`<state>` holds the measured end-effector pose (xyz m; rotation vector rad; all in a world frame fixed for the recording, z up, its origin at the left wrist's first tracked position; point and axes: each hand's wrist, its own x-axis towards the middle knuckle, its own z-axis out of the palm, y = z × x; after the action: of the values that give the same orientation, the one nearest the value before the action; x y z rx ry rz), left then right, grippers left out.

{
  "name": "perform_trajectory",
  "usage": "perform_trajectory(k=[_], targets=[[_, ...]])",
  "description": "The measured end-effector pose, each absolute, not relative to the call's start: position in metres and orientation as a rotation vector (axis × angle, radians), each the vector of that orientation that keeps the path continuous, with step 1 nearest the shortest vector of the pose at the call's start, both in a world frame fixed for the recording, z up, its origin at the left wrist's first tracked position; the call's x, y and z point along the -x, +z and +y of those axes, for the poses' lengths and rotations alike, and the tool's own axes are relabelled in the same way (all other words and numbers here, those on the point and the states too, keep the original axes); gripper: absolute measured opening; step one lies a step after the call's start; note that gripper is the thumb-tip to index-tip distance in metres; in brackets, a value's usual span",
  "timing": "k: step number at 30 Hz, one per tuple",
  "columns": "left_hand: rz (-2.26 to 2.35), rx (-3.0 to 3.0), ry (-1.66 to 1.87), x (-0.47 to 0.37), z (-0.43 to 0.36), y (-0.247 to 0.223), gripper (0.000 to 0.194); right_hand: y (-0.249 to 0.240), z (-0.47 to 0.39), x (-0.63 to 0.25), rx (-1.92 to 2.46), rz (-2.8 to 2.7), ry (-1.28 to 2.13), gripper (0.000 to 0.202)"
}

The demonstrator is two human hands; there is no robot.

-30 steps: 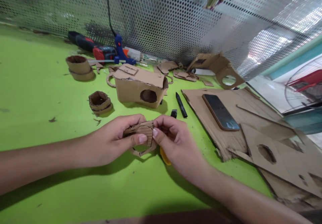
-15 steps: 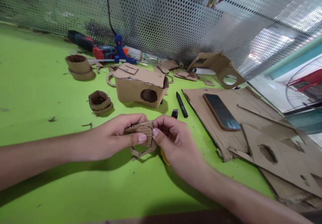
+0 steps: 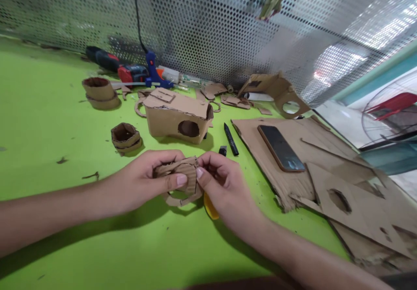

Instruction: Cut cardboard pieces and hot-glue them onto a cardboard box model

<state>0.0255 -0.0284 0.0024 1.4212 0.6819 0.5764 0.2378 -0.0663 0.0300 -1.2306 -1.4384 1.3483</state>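
A ring-like piece of bent corrugated cardboard [image 3: 187,174] is held between both hands above the green table. My left hand [image 3: 153,177] grips its left side, thumb across the front. The fingertips of my right hand [image 3: 224,181] pinch its right edge. Partly under my right hand lies a yellow object [image 3: 211,207], mostly hidden. Just beyond the hands stands a cardboard box [image 3: 176,118] with a round hole in its front. A small cardboard ring [image 3: 126,138] sits to the left of the box, and a stacked pair of rings [image 3: 100,93] is farther back.
A black marker [image 3: 231,140] lies right of the box. A phone [image 3: 282,148] rests on cardboard sheets [image 3: 325,151] at the right. A blue glue gun [image 3: 151,70], a red-and-black power tool [image 3: 130,72] and cardboard scraps line the back, before a perforated metal panel [image 3: 202,25].
The view has shifted slightly, so the table items sit a little lower and farther left. Both hands keep their hold, and the cardboard piece between them has tilted slightly.
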Motion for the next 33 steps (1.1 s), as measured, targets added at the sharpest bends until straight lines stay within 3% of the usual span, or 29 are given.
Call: perform_trajectory(k=[4, 7, 11, 33], targets=[[0.989, -1.541, 0.880, -0.026, -0.037, -0.002, 0.033, 0.031, -0.066, -0.236, 1.279, -1.356, 1.332, 0.010], [1.089, -1.820, 1.074, -0.026, -0.043, 0.003, 0.018, 0.030, -0.066, -0.234, 1.304, -1.303, 1.321, 0.008], [0.980, -2.045, 1.003, -0.028, -0.047, 0.012, 0.012, 0.026, -0.067, -0.233, 1.263, -1.381, 1.262, 0.007], [1.064, -2.195, 0.934, -0.035, -0.045, 0.017, 0.029, 0.026, -0.068, -0.233, 1.216, -1.499, 1.290, 0.011]])
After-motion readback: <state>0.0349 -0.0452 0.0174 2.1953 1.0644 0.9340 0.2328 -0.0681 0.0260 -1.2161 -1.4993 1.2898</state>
